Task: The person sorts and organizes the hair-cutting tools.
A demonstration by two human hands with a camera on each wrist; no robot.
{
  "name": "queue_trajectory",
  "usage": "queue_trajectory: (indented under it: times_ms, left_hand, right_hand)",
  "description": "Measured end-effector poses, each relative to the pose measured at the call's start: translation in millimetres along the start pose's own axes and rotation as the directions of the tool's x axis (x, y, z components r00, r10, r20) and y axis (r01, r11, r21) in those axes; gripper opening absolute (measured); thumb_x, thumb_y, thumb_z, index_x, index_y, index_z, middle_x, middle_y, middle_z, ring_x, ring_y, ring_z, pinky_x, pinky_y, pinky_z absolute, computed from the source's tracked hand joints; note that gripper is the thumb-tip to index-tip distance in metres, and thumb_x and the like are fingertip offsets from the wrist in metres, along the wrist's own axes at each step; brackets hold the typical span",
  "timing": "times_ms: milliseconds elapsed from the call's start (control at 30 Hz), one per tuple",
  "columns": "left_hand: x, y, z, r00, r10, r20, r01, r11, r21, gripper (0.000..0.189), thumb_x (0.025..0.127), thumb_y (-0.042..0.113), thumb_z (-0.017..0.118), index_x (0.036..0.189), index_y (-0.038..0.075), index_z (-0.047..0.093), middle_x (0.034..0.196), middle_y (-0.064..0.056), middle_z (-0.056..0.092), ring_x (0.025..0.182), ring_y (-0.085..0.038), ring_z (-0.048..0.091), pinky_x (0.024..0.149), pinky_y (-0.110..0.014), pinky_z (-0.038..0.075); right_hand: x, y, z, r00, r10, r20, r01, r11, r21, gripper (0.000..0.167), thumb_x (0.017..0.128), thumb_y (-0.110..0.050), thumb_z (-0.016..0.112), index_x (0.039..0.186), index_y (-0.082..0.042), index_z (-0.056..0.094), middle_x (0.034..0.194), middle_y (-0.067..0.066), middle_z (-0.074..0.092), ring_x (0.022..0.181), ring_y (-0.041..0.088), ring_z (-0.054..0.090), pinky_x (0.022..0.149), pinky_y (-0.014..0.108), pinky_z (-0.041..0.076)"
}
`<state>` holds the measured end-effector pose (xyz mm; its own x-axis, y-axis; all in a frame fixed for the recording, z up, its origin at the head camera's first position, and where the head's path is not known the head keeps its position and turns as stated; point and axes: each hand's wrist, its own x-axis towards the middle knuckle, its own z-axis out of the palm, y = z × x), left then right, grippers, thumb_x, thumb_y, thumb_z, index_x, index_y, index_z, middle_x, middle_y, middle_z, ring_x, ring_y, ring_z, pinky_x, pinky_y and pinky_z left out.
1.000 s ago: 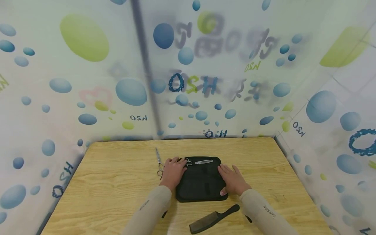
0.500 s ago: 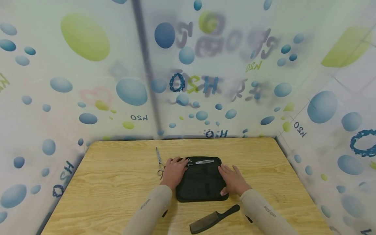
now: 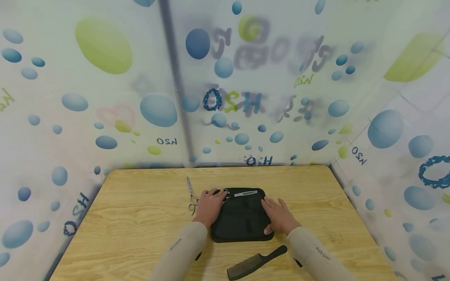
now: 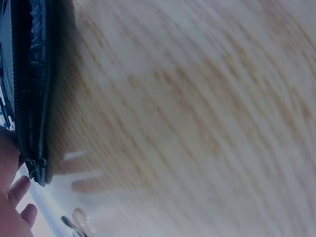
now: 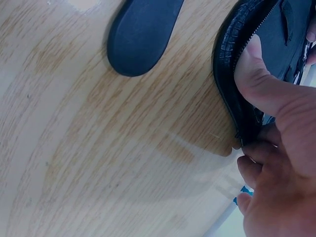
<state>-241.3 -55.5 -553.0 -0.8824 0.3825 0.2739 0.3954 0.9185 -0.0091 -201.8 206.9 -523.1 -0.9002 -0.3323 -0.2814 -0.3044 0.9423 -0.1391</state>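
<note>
A flat black zippered case [image 3: 239, 222] lies on the wooden table between my hands. My left hand [image 3: 209, 207] reaches over its far left corner and holds the ring handles of a pair of silver scissors [image 3: 246, 193]. Their blade points right along the case's far edge, past a dark strap; the thumb is hidden. On the right, my right hand [image 3: 279, 216] grips the case's side, thumb [image 5: 252, 74] over the zippered rim and fingers outside it. Left of my left hand, a second pair of scissors [image 3: 190, 193] lies on the table.
A black comb [image 3: 251, 265] with a handle lies in front of the case, near the right sleeve. The wooden table [image 3: 140, 218] meets a patterned wall covering [image 3: 158, 78] along its far edge, with more of it on both sides.
My left fingers have slid slightly right, and the scissors on the case have shifted right with them. The right hand, case, comb and other scissors keep their places.
</note>
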Motion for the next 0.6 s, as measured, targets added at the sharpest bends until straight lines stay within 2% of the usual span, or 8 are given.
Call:
queue_trajectory:
  times_ms: [600]
  left_hand:
    - [-0.5, -4.3, -1.5, 0.995, 0.012, 0.103, -0.005, 0.998, -0.065, 0.040, 0.095, 0.030, 0.061, 0.135, 0.026, 0.059, 0.135, 0.005, 0.062, 0.130, -0.023, 0.052, 0.104, -0.048, 0.042]
  right_hand:
    - [1.6, 1.4, 1.3, 1.000, 0.006, 0.004, -0.006, 1.000, 0.002, 0.102, 0.069, -0.039, 0.084, 0.150, -0.003, 0.034, 0.159, 0.015, 0.031, 0.148, 0.030, 0.029, 0.121, 0.056, 0.012]
